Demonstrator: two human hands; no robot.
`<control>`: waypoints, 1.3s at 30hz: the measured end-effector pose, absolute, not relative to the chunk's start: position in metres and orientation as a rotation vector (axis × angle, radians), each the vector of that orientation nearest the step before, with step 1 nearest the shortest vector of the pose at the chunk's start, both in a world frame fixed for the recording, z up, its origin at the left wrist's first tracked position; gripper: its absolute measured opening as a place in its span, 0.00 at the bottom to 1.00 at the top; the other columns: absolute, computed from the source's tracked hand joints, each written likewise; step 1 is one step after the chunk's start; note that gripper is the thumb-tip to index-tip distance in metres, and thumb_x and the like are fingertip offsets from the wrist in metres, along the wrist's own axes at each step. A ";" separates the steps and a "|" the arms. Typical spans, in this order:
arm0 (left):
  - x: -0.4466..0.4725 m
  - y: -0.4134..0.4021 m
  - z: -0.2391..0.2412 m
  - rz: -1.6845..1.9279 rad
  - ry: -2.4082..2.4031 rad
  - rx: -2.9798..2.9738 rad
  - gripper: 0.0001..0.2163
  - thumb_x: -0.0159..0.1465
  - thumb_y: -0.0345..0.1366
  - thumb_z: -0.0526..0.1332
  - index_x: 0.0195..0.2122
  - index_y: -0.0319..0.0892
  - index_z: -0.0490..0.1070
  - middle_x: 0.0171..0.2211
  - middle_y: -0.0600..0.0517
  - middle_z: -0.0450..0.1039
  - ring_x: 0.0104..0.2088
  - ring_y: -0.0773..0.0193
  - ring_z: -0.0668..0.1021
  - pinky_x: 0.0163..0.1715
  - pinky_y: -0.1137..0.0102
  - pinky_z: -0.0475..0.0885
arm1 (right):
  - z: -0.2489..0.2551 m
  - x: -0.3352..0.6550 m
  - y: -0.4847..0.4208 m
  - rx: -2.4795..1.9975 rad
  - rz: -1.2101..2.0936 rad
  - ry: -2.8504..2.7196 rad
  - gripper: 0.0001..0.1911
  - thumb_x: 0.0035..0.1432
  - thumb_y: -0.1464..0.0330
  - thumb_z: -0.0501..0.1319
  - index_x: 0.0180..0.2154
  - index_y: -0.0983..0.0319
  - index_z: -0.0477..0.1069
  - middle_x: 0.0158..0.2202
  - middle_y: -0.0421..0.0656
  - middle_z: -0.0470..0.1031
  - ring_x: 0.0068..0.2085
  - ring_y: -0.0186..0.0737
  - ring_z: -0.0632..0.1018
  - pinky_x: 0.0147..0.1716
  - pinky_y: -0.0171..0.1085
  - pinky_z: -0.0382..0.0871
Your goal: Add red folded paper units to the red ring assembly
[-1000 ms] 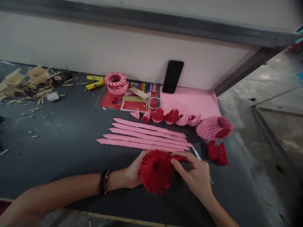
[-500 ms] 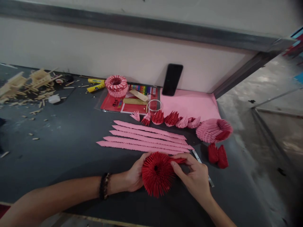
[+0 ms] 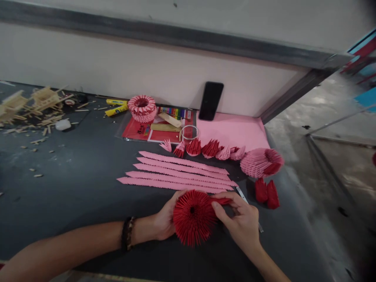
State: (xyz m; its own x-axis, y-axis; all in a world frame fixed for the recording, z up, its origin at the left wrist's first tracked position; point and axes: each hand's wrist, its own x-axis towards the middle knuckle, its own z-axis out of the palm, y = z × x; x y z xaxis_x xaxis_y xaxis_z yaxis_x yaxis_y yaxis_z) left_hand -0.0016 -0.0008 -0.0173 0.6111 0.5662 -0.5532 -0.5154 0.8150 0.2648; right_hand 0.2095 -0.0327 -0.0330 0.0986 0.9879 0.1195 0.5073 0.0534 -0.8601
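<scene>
A round red ball of folded paper pieces (image 3: 194, 221) with a small dark hole in its middle is held over the near part of the table. My left hand (image 3: 166, 215) is closed around its left side, with the fingertips hidden behind it. At its right side, my right hand (image 3: 239, 217) pinches a red folded paper strip (image 3: 219, 201) that sticks out from the ball, thumb in front. Just beyond the hands lie several long pink folded paper strips (image 3: 176, 175), side by side. A silver ruler (image 3: 241, 195) is partly covered by my right hand.
Pink and red folded clusters (image 3: 210, 149) line up behind the strips. To the right are a pink paper bowl (image 3: 261, 162) and two red bundles (image 3: 266, 194). A phone (image 3: 211, 100) leans on the wall. Wooden sticks (image 3: 53, 119) and glue tubes (image 3: 116, 109) are at left.
The view has shifted slightly, so the table things sit a little further left. Both hands keep the same hold on the red paper ball and strip.
</scene>
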 end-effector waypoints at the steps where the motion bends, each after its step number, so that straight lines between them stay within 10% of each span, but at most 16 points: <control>1: -0.002 -0.001 -0.017 0.624 0.666 0.085 0.19 0.69 0.45 0.59 0.46 0.37 0.83 0.43 0.43 0.84 0.49 0.53 0.81 0.62 0.60 0.66 | -0.032 0.209 -0.033 -1.561 0.764 -1.511 0.07 0.58 0.63 0.71 0.40 0.55 0.79 0.33 0.39 0.87 0.31 0.43 0.87 0.31 0.36 0.81; 33: -0.003 0.000 -0.020 0.644 0.656 0.112 0.16 0.67 0.44 0.61 0.41 0.37 0.83 0.42 0.43 0.84 0.53 0.52 0.80 0.65 0.61 0.63 | -0.024 0.204 -0.031 -1.529 0.985 -1.244 0.08 0.55 0.62 0.73 0.35 0.59 0.81 0.33 0.44 0.87 0.30 0.40 0.85 0.29 0.32 0.79; 39: -0.006 0.000 -0.022 0.648 0.643 0.075 0.18 0.68 0.42 0.57 0.40 0.35 0.82 0.40 0.43 0.84 0.50 0.53 0.82 0.62 0.62 0.66 | -0.021 0.224 -0.023 -1.596 0.584 -1.085 0.10 0.54 0.66 0.74 0.39 0.60 0.79 0.33 0.45 0.84 0.31 0.41 0.84 0.33 0.37 0.78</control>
State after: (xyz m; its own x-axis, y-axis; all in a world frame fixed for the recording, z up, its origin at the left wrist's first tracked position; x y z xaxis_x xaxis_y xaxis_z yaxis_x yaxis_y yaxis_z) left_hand -0.0057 -0.0003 -0.0221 0.6116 0.5840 -0.5338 -0.5391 0.8014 0.2591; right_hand 0.2237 -0.0232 -0.0215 0.4658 0.8707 0.1577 0.3482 -0.0165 -0.9373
